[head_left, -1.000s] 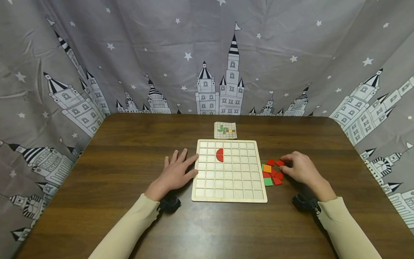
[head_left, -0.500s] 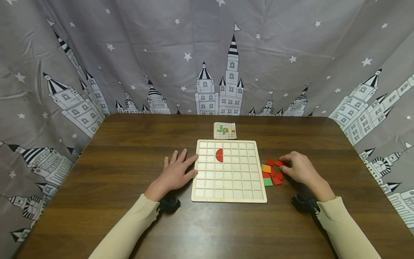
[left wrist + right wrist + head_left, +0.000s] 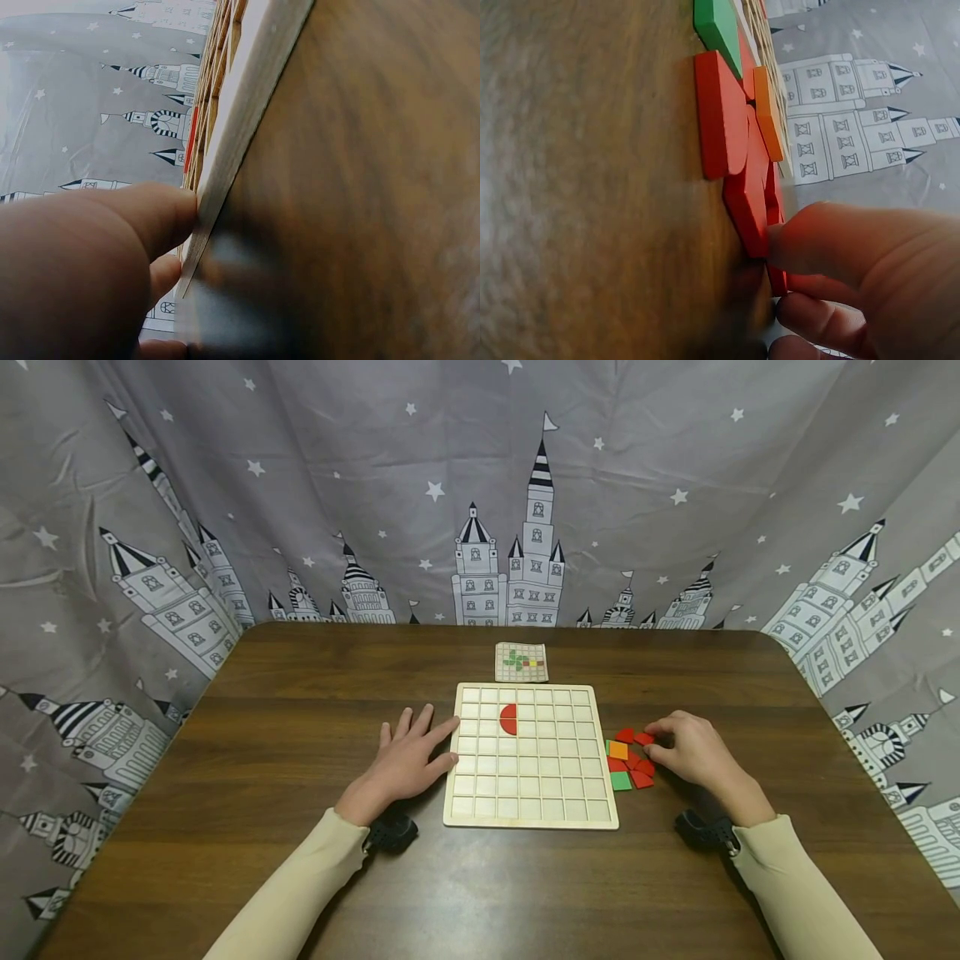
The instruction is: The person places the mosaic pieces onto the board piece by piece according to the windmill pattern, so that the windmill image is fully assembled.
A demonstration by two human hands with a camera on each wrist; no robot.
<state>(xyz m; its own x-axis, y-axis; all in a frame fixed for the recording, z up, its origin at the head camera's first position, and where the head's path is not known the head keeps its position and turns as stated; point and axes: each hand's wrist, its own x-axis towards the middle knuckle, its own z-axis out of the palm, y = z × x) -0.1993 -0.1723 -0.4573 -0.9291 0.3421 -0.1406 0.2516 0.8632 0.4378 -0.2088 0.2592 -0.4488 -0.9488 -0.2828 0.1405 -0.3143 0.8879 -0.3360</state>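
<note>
A pale wooden grid board (image 3: 551,785) lies on the table, with two red quarter-circle tiles (image 3: 509,724) set in its upper left cells, together forming a half circle. My left hand (image 3: 408,758) lies with fingers spread, its thumb and index fingertips touching the board's left edge; the left wrist view shows the thumb (image 3: 165,214) against the rim. Right of the board, my right hand (image 3: 696,748) pinches a red tile (image 3: 643,738) at the far edge of a loose pile. In the right wrist view its thumb (image 3: 810,244) is on the near side of that tile, fingers behind.
The pile by the board's right edge holds several red tiles (image 3: 642,780), an orange tile (image 3: 618,751) and a green tile (image 3: 621,782). A small card (image 3: 521,673) with a coloured grid pattern lies behind the board. A grey castle-print curtain (image 3: 337,485) hangs behind the table.
My right hand has shifted slightly left with the red tile, closer to the pile. The left hand and the board stay in place.
</note>
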